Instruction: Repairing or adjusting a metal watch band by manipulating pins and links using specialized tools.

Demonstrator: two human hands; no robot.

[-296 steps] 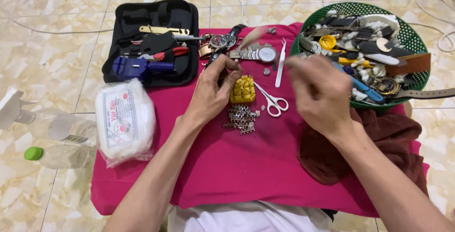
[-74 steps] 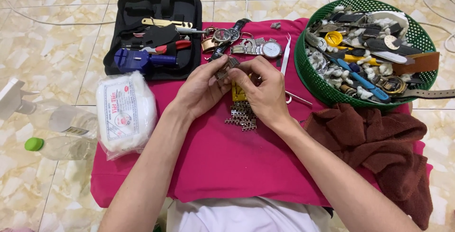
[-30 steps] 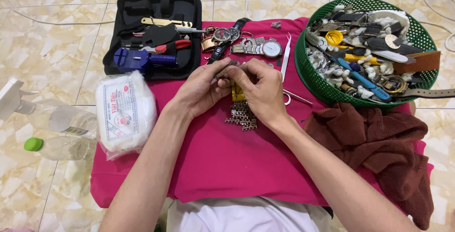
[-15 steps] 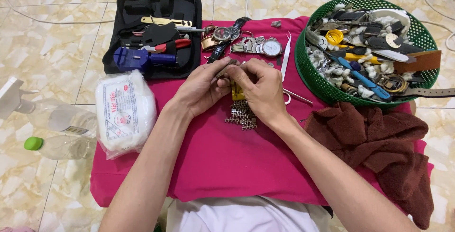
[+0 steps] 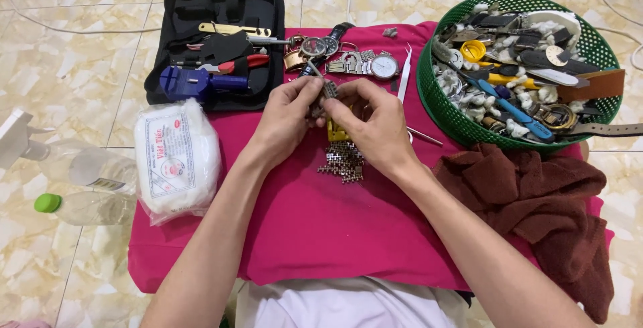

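Clearly a small, metallic watch band piece [image 5: 329, 91] — silvery-grey.

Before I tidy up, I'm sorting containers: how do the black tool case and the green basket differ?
The black tool case is flat, rectangular and lies open, its tools in order; the green basket is round, mesh-walled and heaped with loose parts. The case sits left of the hands, the basket right. Both overlap the pink cloth.

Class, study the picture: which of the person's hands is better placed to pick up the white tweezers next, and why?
Probably the right hand: the white tweezers lie just beyond it on the pink cloth, while the left hand sits further away, towards the black tool case.
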